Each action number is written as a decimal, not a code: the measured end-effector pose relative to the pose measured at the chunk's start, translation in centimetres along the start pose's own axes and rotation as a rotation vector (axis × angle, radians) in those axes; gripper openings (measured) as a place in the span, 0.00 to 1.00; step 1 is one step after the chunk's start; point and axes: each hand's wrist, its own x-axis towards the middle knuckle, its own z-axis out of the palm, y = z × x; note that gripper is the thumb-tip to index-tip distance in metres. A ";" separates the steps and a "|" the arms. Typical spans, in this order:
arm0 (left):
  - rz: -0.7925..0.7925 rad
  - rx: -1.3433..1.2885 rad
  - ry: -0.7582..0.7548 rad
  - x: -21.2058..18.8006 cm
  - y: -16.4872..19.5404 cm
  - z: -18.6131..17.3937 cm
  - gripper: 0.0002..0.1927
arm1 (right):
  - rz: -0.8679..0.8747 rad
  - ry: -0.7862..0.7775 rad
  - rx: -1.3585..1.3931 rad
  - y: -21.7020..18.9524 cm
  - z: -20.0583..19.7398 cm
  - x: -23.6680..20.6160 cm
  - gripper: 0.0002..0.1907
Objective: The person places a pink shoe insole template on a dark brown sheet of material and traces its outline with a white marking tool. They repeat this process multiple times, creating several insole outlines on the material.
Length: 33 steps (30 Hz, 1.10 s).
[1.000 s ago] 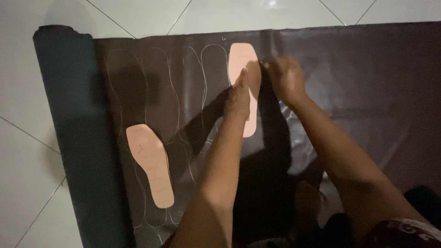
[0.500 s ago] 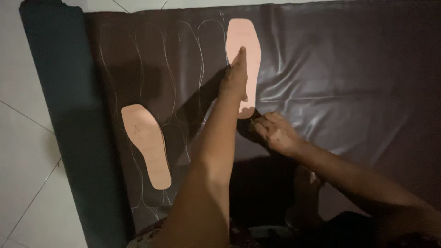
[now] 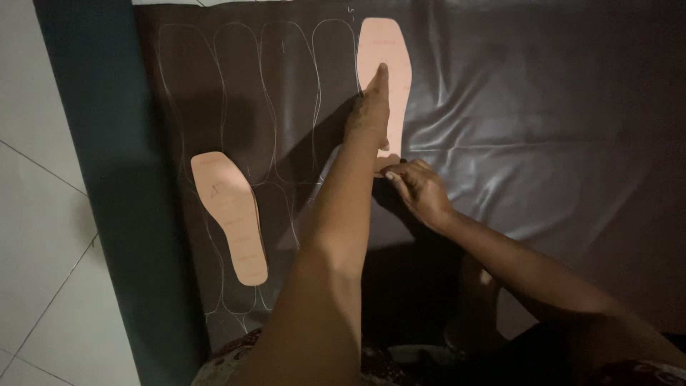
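Nearest, the right hand (image 3: pixel 420 187) pinches a hidden marking tool at the heel of the sole template (image 3: pixel 386 68) on the dark leatherette sheet (image 3: pixel 543 143), beyond it the left hand (image 3: pixel 369 114) presses flat-fingered: tracing needs firm pressure.

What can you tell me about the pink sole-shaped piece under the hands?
The upper template is a flat, pale pink insole shape with a squared toe, perhaps card. It lies flat on the dark brown sheet, toe toward the far edge, right of a row of traced outlines. The left hand presses on its middle with fingers stretched along it. The right hand is at its heel end, which the hands partly hide.
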 end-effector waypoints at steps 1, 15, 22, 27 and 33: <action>0.011 0.006 0.011 0.1 -0.2 0.2 0.68 | -0.029 0.004 -0.006 0.0 0.1 0.0 0.04; -0.208 -0.445 -0.081 -1.5 0.8 -1.1 0.40 | -0.074 -0.041 -0.079 0.8 -0.2 -0.9 0.04; -0.137 -0.457 -0.035 -0.5 0.0 -0.3 0.41 | 0.110 -0.086 -0.130 4.2 -2.9 -0.4 0.04; -0.110 -0.383 -0.018 -1.2 -0.1 -0.5 0.42 | 0.098 0.134 -0.124 5.6 -3.6 0.6 0.09; -0.108 -0.082 0.368 -3.5 0.1 1.5 0.63 | 0.508 0.094 0.035 8.5 -2.7 2.0 0.23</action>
